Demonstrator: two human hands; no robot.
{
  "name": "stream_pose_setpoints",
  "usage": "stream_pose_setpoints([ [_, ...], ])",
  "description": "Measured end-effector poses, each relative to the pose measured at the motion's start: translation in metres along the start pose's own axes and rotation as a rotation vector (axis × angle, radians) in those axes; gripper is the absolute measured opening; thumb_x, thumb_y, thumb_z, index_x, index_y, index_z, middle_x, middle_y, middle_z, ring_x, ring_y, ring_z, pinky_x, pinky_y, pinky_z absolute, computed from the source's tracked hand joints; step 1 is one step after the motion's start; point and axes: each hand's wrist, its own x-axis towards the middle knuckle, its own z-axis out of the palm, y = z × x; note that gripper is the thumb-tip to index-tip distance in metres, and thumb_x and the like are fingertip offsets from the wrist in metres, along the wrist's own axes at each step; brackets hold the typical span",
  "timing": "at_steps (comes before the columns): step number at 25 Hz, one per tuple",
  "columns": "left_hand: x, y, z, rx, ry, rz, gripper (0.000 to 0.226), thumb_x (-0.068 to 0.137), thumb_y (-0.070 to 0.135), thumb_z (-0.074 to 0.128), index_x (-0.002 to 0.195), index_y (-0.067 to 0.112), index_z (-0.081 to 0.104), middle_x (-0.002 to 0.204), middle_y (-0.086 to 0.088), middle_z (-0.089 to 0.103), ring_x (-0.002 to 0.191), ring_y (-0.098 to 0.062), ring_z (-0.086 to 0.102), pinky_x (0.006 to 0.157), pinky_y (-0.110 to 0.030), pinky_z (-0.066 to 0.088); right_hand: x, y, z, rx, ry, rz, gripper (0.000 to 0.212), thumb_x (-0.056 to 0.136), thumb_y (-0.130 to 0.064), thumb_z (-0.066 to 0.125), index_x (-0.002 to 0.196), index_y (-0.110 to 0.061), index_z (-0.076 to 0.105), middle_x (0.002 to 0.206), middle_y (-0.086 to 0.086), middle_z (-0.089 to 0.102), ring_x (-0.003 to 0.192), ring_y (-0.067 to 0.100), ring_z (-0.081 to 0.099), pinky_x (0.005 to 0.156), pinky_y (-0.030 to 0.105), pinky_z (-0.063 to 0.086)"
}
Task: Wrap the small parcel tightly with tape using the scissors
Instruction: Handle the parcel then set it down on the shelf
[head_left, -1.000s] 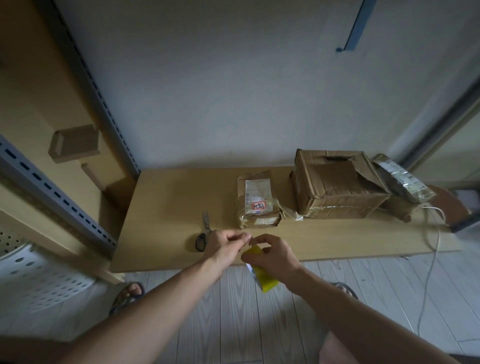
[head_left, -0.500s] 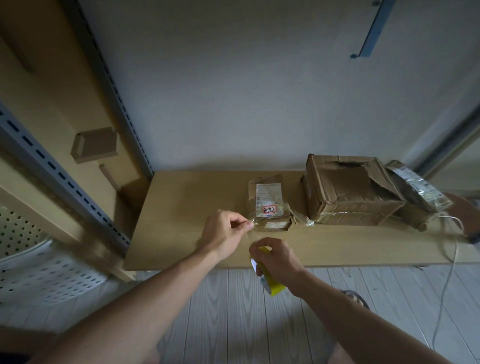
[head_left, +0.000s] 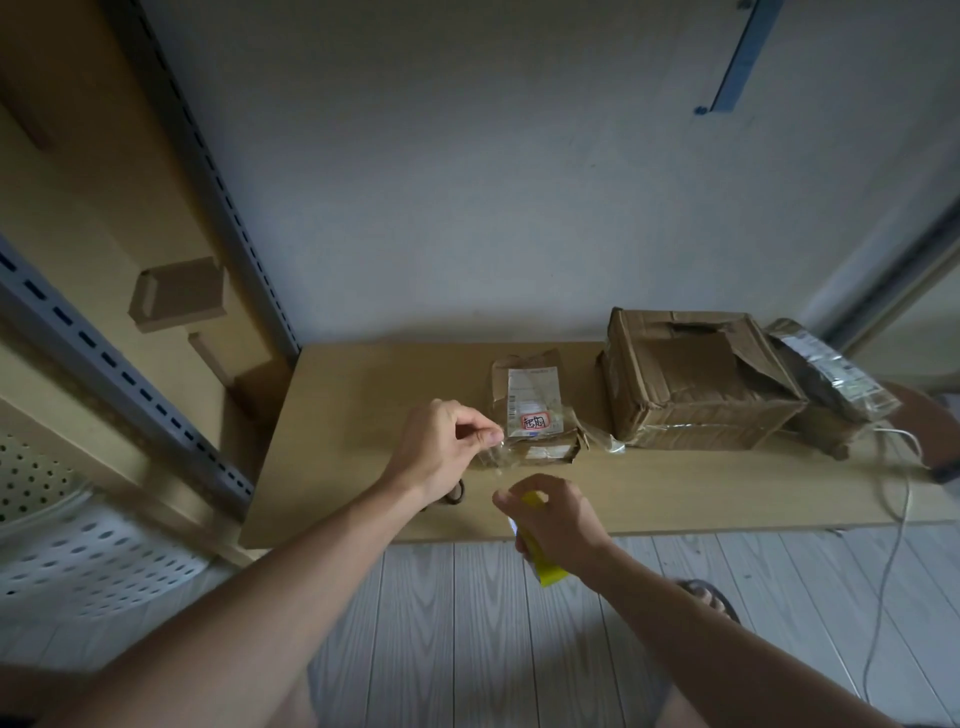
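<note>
The small brown parcel (head_left: 532, 410) with a white label and a red stamp lies flat on the low wooden table (head_left: 343, 415). My left hand (head_left: 441, 449) pinches the free end of clear tape (head_left: 491, 457) just left of the parcel's near corner. My right hand (head_left: 553, 519) grips a yellow tape roll (head_left: 543, 569) at the table's front edge, a short stretch of tape running up to my left hand. The scissors (head_left: 454, 493) lie on the table mostly hidden under my left wrist; only a dark handle loop shows.
A larger torn cardboard box (head_left: 696, 384) stands right of the parcel, with a plastic-wrapped package (head_left: 831, 374) leaning beside it. A white cable (head_left: 904, 499) hangs off the table's right end. A shelf rack (head_left: 119, 374) and perforated white chair (head_left: 67, 551) stand left.
My left hand has pulled the tape end away from the roll, up toward the parcel's near-left corner. My right hand has stayed low at the table edge. The scissors are now covered by my wrist.
</note>
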Motion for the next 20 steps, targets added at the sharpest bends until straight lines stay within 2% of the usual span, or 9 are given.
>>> stream_pose_setpoints([
  [1, 0.001, -0.001, -0.003, -0.014, -0.003, 0.005, 0.005, 0.083, 0.023, 0.08, 0.084, 0.019, 0.082, 0.073, 0.021, 0.068, 0.074, 0.011, 0.064, 0.068, -0.008, 0.046, 0.001, 0.004, -0.003, 0.024, -0.008, -0.04, 0.03, 0.085, -0.029, 0.077, 0.108, -0.015, 0.063, 0.066, 0.008, 0.07, 0.053, 0.016, 0.064, 0.05, 0.026, 0.052],
  [4, 0.007, -0.001, -0.014, 0.0, -0.064, 0.019, 0.004, 0.082, 0.022, 0.08, 0.085, 0.02, 0.081, 0.078, 0.015, 0.074, 0.077, 0.001, 0.068, 0.073, -0.018, 0.053, 0.005, 0.019, -0.005, 0.015, -0.049, -0.114, 0.047, 0.083, -0.013, 0.078, 0.121, -0.029, 0.055, 0.085, 0.015, 0.071, 0.072, 0.022, 0.065, 0.068, 0.039, 0.059],
  [7, 0.009, 0.01, -0.015, 0.178, -0.145, 0.157, 0.006, 0.084, 0.025, 0.078, 0.081, 0.021, 0.079, 0.072, 0.018, 0.061, 0.07, 0.003, 0.056, 0.064, -0.02, 0.04, 0.011, 0.028, 0.001, 0.094, -0.05, -0.145, 0.057, 0.078, -0.013, 0.079, 0.122, -0.038, 0.053, 0.085, 0.025, 0.071, 0.074, 0.025, 0.064, 0.078, 0.051, 0.058],
  [10, 0.01, 0.021, -0.015, 0.288, -0.162, 0.288, 0.01, 0.086, 0.027, 0.076, 0.082, 0.018, 0.077, 0.077, 0.01, 0.062, 0.068, 0.0, 0.051, 0.063, -0.02, 0.038, 0.011, 0.026, 0.006, 0.084, -0.018, -0.169, 0.065, 0.081, -0.006, 0.078, 0.131, -0.033, 0.047, 0.068, 0.009, 0.068, 0.064, 0.011, 0.061, 0.068, 0.039, 0.06],
  [12, 0.012, 0.025, -0.017, 0.315, -0.171, 0.334, 0.01, 0.087, 0.026, 0.074, 0.083, 0.017, 0.077, 0.078, 0.01, 0.06, 0.069, -0.004, 0.05, 0.064, -0.024, 0.041, 0.012, 0.026, 0.007, 0.022, 0.005, -0.204, 0.068, 0.081, -0.003, 0.076, 0.134, -0.032, 0.043, 0.056, -0.002, 0.061, 0.055, 0.006, 0.054, 0.062, 0.031, 0.055],
  [15, 0.012, 0.032, -0.021, 0.383, -0.197, 0.361, 0.012, 0.089, 0.029, 0.072, 0.084, 0.02, 0.075, 0.078, 0.014, 0.056, 0.073, -0.007, 0.053, 0.065, -0.03, 0.048, 0.013, 0.028, 0.007, -0.027, 0.052, -0.223, 0.065, 0.078, -0.008, 0.079, 0.13, -0.031, 0.047, 0.072, 0.004, 0.073, 0.067, 0.02, 0.068, 0.075, 0.041, 0.06],
  [17, 0.012, 0.033, -0.026, 0.423, -0.209, 0.367, 0.013, 0.089, 0.031, 0.071, 0.084, 0.02, 0.075, 0.079, 0.015, 0.055, 0.074, -0.008, 0.053, 0.066, -0.032, 0.049, 0.015, 0.031, 0.009, -0.018, 0.037, -0.206, 0.059, 0.079, -0.013, 0.081, 0.127, -0.029, 0.051, 0.083, 0.004, 0.077, 0.078, 0.021, 0.073, 0.08, 0.041, 0.06],
  [19, 0.014, 0.035, -0.033, 0.453, -0.207, 0.369, 0.013, 0.089, 0.033, 0.072, 0.084, 0.021, 0.074, 0.079, 0.015, 0.057, 0.075, -0.009, 0.055, 0.067, -0.031, 0.049, 0.014, 0.032, 0.013, 0.011, 0.011, -0.211, 0.046, 0.085, -0.031, 0.077, 0.124, -0.028, 0.054, 0.087, 0.003, 0.077, 0.082, 0.02, 0.073, 0.077, 0.04, 0.06],
  [20, 0.014, 0.035, -0.038, 0.46, -0.204, 0.371, 0.013, 0.089, 0.033, 0.072, 0.084, 0.022, 0.074, 0.08, 0.014, 0.059, 0.076, -0.009, 0.057, 0.068, -0.033, 0.05, 0.013, 0.03, 0.017, 0.069, -0.002, -0.208, 0.035, 0.091, -0.044, 0.066, 0.12, -0.027, 0.057, 0.089, 0.005, 0.077, 0.083, 0.02, 0.074, 0.074, 0.039, 0.06],
])
